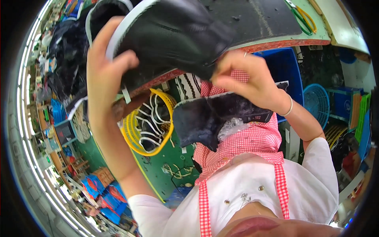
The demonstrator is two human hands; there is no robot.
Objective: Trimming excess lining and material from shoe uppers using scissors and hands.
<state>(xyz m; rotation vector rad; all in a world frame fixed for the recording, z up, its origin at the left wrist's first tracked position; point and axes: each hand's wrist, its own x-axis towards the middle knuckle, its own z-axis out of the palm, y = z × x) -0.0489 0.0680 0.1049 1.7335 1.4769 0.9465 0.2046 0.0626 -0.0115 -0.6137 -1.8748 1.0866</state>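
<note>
A: What closes off the space between the left grip (108, 59) and the right grip (241, 79)?
B: A broad black piece (169, 35) spans the upper gap, its pale rim against the left grip, its lower corner at the right grip's fingertips.
A: And beneath?
B: An opening drops below and between the grips toward the green floor (169, 158), flanked by a yellow basket (172, 104) nearer the left grip and a dark panel (233, 106) below the right.
A: Beyond the right grip?
B: Up and right, room runs over the worktop (321, 36) as far as the scissors (304, 17); a blue bin (282, 65) stands lower, beside that grip.
</note>
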